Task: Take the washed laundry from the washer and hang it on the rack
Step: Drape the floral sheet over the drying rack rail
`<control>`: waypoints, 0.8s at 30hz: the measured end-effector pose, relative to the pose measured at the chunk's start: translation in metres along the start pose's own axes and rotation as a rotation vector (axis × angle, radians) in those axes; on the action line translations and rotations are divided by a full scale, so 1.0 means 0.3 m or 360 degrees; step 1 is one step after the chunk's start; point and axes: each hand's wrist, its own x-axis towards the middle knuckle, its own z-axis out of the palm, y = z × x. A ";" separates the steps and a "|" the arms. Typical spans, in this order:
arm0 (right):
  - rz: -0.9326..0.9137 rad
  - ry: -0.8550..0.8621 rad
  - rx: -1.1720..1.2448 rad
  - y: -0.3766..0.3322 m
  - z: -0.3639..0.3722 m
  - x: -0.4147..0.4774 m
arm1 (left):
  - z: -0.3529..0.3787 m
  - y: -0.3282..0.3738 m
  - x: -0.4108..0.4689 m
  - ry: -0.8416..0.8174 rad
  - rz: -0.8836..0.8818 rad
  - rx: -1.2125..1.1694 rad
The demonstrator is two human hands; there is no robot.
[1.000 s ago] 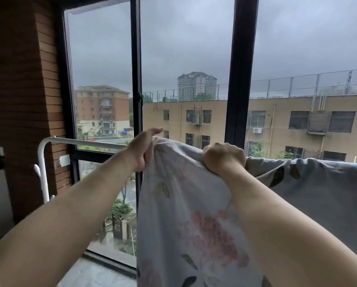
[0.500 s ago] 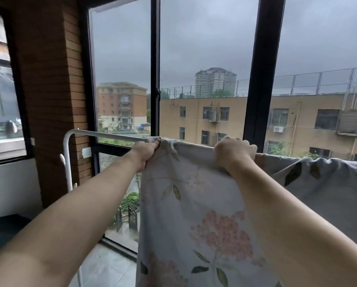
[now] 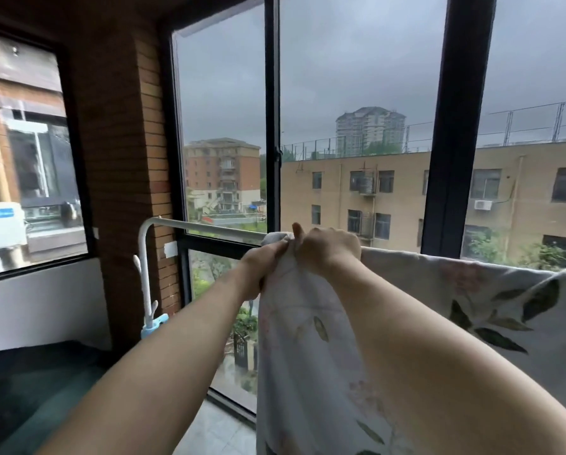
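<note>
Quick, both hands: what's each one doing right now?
Left hand: closed, gripping the floral sheet at its top edge.
Right hand: closed, gripping the same sheet beside the left.

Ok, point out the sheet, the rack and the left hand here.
sheet (image 3: 308,372): head view, hanging front panel.
rack (image 3: 209,228): head view, bare top bar.
left hand (image 3: 263,259): head view, back of hand.

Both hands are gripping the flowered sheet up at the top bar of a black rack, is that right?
Not quite: the rack is white, not black, as the head view shows. The rest holds: the left hand and right hand both grip the flowered sheet at its top bar.
</note>
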 end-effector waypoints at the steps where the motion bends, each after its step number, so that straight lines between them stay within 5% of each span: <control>1: -0.0006 -0.0013 -0.0006 0.002 -0.004 0.001 | -0.014 0.015 -0.002 -0.0039 0.0015 -0.0011; 4: -0.0007 0.0004 -0.0028 0.011 -0.012 -0.008 | -0.034 0.092 -0.017 -0.0029 0.0009 -0.0055; 13: -0.0008 -0.0043 -0.0095 0.046 -0.028 -0.015 | -0.139 0.345 0.022 0.0655 0.0209 -0.0186; 18: -0.0066 0.0029 -0.0144 0.059 -0.024 -0.034 | -0.250 0.251 0.084 0.1080 0.0179 -0.0167; 24: -0.0057 0.0064 -0.0124 0.044 -0.007 -0.030 | -0.263 0.049 0.187 0.1020 0.0137 0.0296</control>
